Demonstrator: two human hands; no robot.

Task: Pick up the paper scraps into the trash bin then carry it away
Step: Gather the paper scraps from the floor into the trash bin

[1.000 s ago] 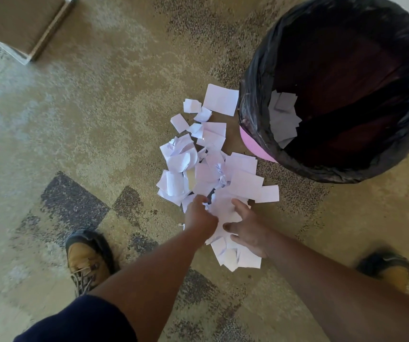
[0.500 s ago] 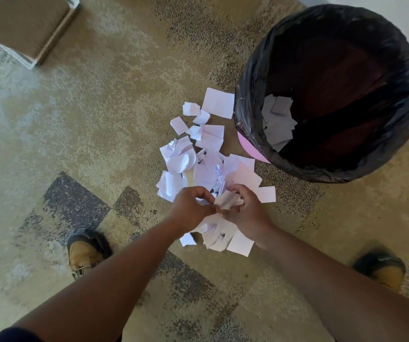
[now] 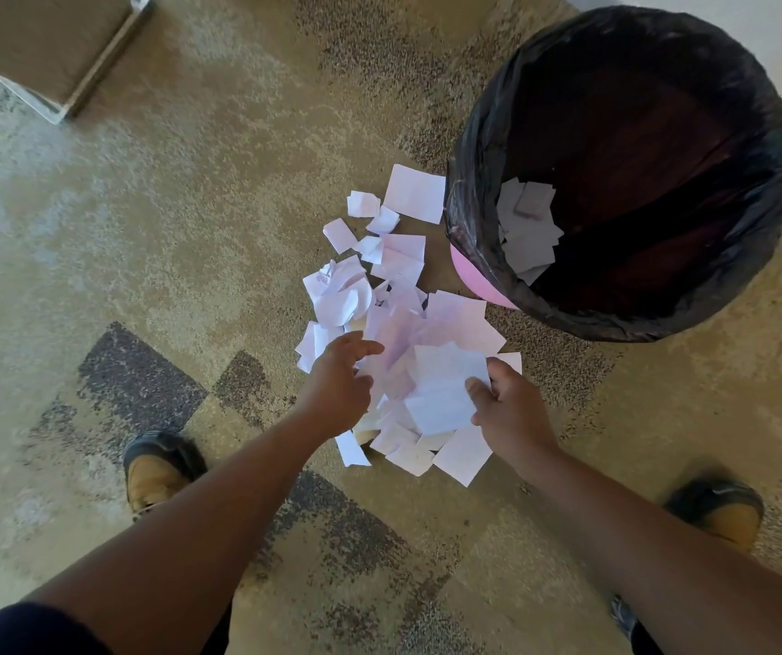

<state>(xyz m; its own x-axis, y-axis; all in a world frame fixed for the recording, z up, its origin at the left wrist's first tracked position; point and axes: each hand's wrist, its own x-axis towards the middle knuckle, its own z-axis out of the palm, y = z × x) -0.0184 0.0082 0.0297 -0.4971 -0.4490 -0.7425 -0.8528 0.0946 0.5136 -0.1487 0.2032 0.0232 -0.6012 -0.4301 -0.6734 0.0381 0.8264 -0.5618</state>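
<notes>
No readable writing; left hand [image 3: 339,385] spread open, right hand [image 3: 509,408] gripping paper scraps [image 3: 436,385], mottled carpet [image 3: 190,229], black-lined trash bin [image 3: 474,158] at 1 o'clock

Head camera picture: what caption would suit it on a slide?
Both hands, left and right, gather paper scraps on carpet beside a black-lined trash bin holding some scraps.

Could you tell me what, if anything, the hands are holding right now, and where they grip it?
The right hand pinches a bunch of paper scraps by its right edge; the left hand is open against the bunch's left side.
</notes>
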